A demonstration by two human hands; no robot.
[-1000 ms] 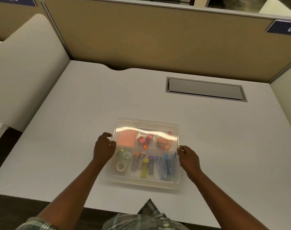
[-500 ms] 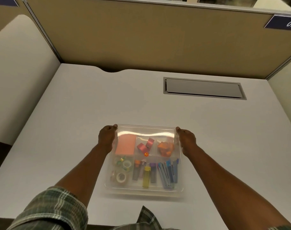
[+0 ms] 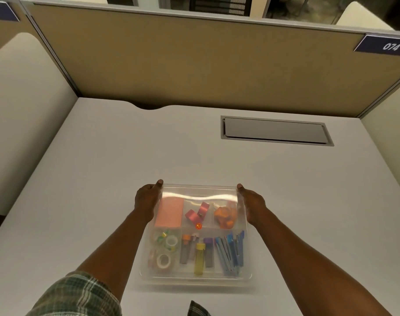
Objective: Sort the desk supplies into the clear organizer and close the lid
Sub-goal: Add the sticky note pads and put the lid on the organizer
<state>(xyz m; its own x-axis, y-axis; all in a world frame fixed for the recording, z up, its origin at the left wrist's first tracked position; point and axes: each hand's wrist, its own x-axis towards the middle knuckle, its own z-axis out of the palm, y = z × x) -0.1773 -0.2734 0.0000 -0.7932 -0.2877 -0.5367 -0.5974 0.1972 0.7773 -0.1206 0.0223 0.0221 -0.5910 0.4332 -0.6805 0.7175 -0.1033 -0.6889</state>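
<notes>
The clear organizer sits on the white desk near the front edge, its see-through lid lying on top. Through the lid I see a pink note pad, pink clips, orange pieces, tape rolls, lead tubes and blue pens in separate compartments. My left hand holds the far left corner, thumb on the lid's edge. My right hand holds the far right corner the same way.
A grey cable hatch is set into the desk at the back right. A tan partition with a "074" label closes the back. A white side panel stands on the left.
Both hands slid from the middle of the organizer's sides up to its two far corners. The organizer stayed in place.
</notes>
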